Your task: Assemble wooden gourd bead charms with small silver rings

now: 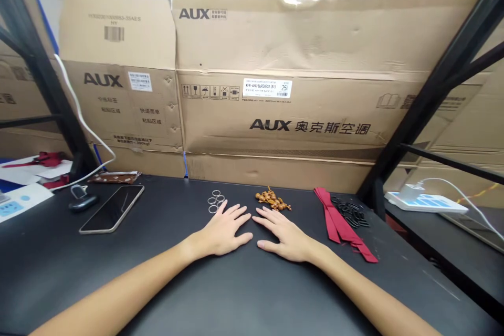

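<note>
L hand (226, 228) & R hand (286, 234) are resting, fingers spread, holding nothing; rings (216, 200), charms (272, 200), red straps (342, 223) are lying sep., unjoined.

Black table (220, 294) bearing phone (113, 210), silver rings (216, 201), brown charms (275, 202), red strips (339, 220), black loops (353, 213), left hand (226, 230), right hand (287, 233)

Resting L hand (227, 231) & R hand (286, 236) palms-down on blk bench (252, 294).
Nearest metal rings (216, 201) w/ L, brown beaded pcs (279, 203) w/ R; showing red strips (333, 216) & blk pcs (352, 213) far R, phone (113, 210) far L, cartons (315, 37) behind.
</note>
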A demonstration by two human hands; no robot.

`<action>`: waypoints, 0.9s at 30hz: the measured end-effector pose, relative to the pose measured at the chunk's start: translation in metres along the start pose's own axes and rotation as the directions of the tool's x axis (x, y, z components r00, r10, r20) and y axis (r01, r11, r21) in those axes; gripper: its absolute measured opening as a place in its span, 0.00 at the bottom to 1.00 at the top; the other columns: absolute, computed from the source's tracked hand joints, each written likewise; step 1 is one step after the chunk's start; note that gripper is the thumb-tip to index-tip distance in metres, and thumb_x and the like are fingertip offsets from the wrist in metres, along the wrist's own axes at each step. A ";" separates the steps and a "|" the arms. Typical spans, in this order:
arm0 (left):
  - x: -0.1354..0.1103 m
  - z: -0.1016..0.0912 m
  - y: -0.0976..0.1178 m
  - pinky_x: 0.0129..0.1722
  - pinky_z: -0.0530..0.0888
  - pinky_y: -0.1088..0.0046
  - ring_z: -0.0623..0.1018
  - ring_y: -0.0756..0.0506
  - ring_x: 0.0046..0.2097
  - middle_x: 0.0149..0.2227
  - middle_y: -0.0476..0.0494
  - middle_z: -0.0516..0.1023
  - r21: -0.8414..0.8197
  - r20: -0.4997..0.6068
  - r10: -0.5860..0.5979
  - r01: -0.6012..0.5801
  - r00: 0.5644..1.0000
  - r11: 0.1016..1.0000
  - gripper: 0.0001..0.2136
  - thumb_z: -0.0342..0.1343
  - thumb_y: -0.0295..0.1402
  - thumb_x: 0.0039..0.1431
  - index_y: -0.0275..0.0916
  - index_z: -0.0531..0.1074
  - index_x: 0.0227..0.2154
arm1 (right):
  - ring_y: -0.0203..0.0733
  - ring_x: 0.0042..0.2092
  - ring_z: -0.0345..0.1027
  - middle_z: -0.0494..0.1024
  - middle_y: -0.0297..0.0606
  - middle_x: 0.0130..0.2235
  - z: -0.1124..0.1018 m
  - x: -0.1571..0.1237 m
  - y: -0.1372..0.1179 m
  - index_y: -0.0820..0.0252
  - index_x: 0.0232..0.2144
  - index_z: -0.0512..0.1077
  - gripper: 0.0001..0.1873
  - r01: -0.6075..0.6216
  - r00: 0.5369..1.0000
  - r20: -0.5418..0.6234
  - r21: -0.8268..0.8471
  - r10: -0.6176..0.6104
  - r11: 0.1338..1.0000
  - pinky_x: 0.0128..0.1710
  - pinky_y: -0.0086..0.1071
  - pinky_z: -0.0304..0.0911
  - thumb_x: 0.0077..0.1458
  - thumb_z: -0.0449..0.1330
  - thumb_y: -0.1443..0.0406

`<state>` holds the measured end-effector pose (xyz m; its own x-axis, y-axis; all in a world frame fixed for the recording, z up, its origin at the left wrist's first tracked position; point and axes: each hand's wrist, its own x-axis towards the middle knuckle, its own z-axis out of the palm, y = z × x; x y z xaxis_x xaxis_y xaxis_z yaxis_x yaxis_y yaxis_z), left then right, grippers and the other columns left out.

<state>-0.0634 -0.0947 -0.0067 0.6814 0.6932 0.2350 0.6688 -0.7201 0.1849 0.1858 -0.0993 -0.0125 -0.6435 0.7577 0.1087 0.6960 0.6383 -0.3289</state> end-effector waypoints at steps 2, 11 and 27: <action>0.000 -0.001 0.002 0.64 0.43 0.48 0.56 0.37 0.66 0.64 0.40 0.59 0.012 -0.003 -0.016 0.016 1.000 1.000 0.28 0.39 0.53 0.65 0.44 0.58 0.62 | 0.52 0.68 0.38 0.47 0.38 0.68 0.000 0.000 -0.001 0.50 0.64 0.54 0.38 -0.001 1.000 -0.002 -0.007 0.001 1.000 0.66 0.52 0.38 0.57 0.50 0.42; 0.002 0.002 -0.002 0.64 0.52 0.55 0.56 0.36 0.66 0.65 0.39 0.57 0.021 0.017 -0.012 0.012 1.000 1.000 0.29 0.40 0.53 0.65 0.41 0.59 0.62 | 0.51 0.68 0.39 0.48 0.41 0.68 -0.005 0.000 -0.006 0.54 0.64 0.54 0.39 -0.013 1.000 0.014 -0.040 0.013 0.999 0.66 0.50 0.40 0.58 0.49 0.41; 0.002 0.002 -0.001 0.64 0.55 0.54 0.57 0.36 0.65 0.64 0.36 0.59 0.046 0.003 0.005 -0.005 1.000 0.999 0.28 0.42 0.51 0.65 0.38 0.62 0.60 | 0.48 0.54 0.66 0.73 0.45 0.52 0.008 0.005 0.001 0.58 0.47 0.73 0.16 0.101 0.935 -0.331 -0.090 -0.126 0.991 0.55 0.43 0.62 0.58 0.58 0.58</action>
<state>-0.0621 -0.0920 -0.0086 0.6856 0.6897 0.2329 0.6784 -0.7214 0.1394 0.1808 -0.0962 -0.0201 -0.5838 0.6735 0.4534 0.6530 0.7214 -0.2306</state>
